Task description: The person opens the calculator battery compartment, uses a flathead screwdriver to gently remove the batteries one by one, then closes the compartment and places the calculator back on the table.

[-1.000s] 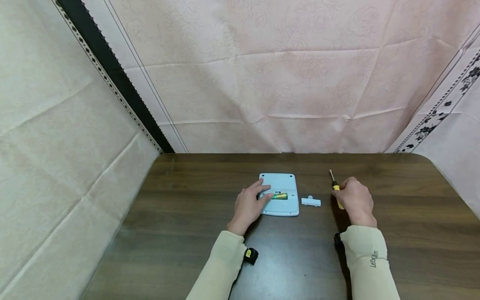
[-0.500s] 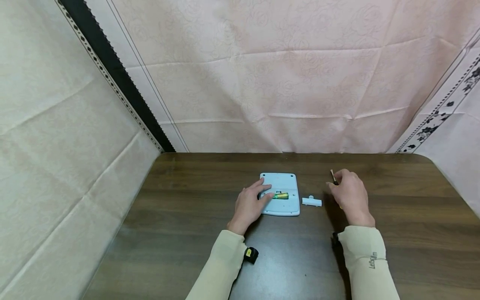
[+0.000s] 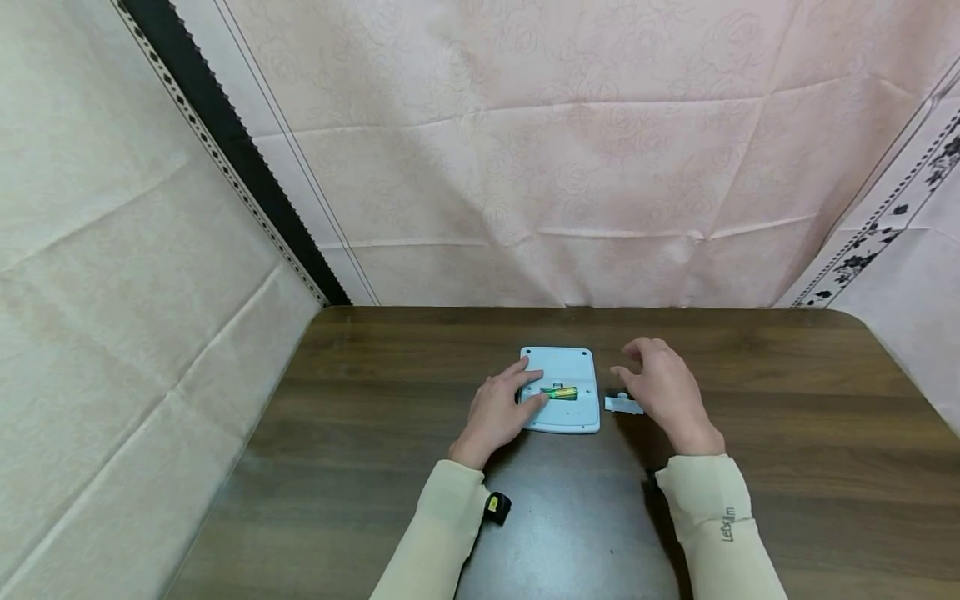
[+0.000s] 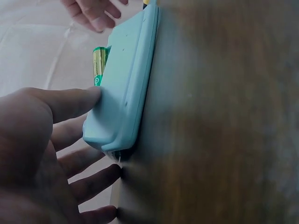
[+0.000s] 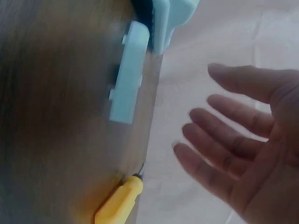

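A flat light-blue device (image 3: 562,412) lies on the table with its battery slot facing up. A green-and-gold battery (image 4: 99,65) sits in the slot, one end raised in the left wrist view. My left hand (image 3: 501,412) rests on the device's left side, thumb (image 4: 74,103) straight on its surface by the battery. To the right lies the light-blue battery cover (image 5: 128,77), tabs showing along its edges. Over it hovers my right hand (image 3: 667,392), fingers loosely spread and holding nothing. A screwdriver (image 5: 117,203) with a yellow handle lies on the table below this hand; in the head view it is hidden.
The brown wooden table (image 3: 375,467) ends in a straight far edge. Pale patterned cloth (image 3: 525,167) hangs behind it and at the sides. A small black wrist device (image 3: 497,507) shows at the left sleeve.
My right hand has let go of the screwdriver and moved left, over the battery cover. My left hand stays in place on the light-blue device.
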`<state>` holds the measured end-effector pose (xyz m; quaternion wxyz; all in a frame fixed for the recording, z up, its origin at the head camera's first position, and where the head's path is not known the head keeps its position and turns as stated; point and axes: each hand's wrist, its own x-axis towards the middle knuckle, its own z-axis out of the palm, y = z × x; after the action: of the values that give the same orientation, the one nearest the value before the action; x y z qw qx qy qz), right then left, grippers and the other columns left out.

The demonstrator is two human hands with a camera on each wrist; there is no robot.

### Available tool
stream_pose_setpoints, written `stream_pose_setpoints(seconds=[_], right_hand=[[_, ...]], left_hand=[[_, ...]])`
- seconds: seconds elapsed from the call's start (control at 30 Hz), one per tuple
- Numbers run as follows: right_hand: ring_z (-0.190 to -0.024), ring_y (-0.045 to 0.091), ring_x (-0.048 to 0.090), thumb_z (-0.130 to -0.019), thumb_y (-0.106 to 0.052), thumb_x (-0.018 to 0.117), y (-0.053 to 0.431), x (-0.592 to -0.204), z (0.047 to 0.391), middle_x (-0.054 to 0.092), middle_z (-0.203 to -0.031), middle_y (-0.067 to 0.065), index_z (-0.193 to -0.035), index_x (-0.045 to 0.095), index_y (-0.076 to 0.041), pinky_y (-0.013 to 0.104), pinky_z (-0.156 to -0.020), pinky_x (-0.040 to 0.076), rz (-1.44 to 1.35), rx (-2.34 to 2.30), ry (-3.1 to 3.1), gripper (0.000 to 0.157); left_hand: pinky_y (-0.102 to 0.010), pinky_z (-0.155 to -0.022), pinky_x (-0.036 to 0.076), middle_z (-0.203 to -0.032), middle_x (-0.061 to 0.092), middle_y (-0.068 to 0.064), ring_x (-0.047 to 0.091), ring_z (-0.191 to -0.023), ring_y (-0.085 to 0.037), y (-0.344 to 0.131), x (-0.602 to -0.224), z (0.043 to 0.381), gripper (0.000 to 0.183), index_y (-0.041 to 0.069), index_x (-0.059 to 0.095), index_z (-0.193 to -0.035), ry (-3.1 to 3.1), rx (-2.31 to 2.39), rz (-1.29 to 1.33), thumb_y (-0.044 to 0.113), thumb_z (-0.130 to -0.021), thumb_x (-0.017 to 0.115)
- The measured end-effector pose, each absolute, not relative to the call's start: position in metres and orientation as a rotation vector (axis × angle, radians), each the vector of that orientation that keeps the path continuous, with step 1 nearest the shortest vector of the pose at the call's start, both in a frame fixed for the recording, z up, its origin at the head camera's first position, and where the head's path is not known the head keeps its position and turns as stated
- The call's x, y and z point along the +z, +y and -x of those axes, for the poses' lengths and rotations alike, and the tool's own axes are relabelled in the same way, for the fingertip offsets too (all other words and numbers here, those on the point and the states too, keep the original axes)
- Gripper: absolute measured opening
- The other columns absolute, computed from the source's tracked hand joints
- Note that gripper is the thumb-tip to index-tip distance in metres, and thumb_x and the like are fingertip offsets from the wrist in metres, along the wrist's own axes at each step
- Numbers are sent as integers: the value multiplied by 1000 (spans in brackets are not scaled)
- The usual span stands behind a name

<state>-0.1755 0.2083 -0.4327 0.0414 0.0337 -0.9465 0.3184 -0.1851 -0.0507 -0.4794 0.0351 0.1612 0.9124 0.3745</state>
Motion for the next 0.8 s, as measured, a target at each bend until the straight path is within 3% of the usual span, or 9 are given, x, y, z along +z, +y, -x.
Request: stream_pose_setpoints(seconds=[0.13, 0.3, 0.8], right_hand=[[-123, 47, 60, -99, -8, 76, 203, -433, 177, 65, -129, 27, -128, 66, 8, 64, -111, 43, -226, 1014, -2867, 35], [-110, 37, 66, -98, -7, 78, 196, -433, 176, 68, -123, 20, -125, 70, 3, 55, -94, 57, -318, 1045, -2838, 31], [-105, 34, 70, -94, -3, 80, 173, -442, 179, 73, -113, 12, -118, 77, 0, 53, -90, 60, -597, 968, -2819, 24]], left_hand=[[-60, -125, 24, -164, 46, -6, 42, -152, -26, -50, -480, 185, 42, 16, 68, -145, 2804, 1161, -488, 28, -105, 71], [-60, -125, 24, -164, 47, -5, 42, -151, -25, -49, -479, 184, 41, 16, 69, -144, 2816, 1176, -472, 28, -105, 71], [-61, -124, 24, -164, 47, -6, 43, -151, -26, -49, -482, 186, 41, 17, 70, -144, 2834, 1164, -487, 31, -105, 71]])
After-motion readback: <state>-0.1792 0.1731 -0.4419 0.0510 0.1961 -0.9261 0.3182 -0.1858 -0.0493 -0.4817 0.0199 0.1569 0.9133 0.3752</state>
